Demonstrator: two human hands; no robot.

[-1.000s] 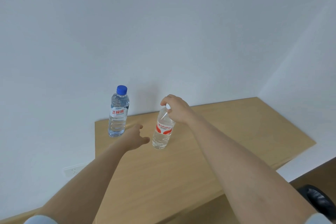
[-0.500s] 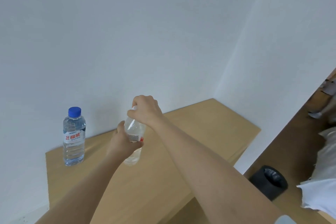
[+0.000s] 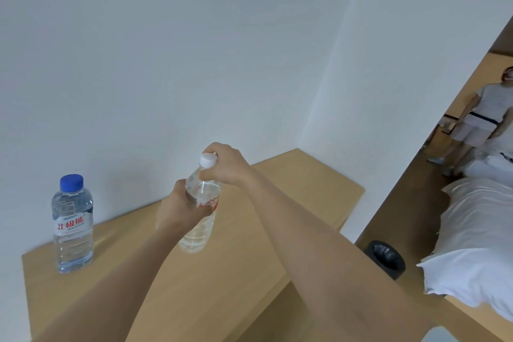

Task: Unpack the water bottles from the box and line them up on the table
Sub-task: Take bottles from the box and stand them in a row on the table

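A clear water bottle with a white cap and red label (image 3: 200,219) is tilted a little over the wooden table (image 3: 249,253). My left hand (image 3: 177,208) grips its body from the left. My right hand (image 3: 224,165) pinches its neck just under the cap. I cannot tell whether its base touches the table. A second bottle with a blue cap and a red-lettered white label (image 3: 72,225) stands upright at the table's left end, apart from both hands. No box is in view.
White walls close the table's back and right end. On the floor to the right stand a black bin (image 3: 385,258) and a bed with white bedding (image 3: 477,236). Another person (image 3: 477,119) stands at the far right.
My left hand reached in and took hold of the red-label bottle's body. The bottle now tilts with its white cap showing. My view swung right, bringing the bed and the other person into sight.
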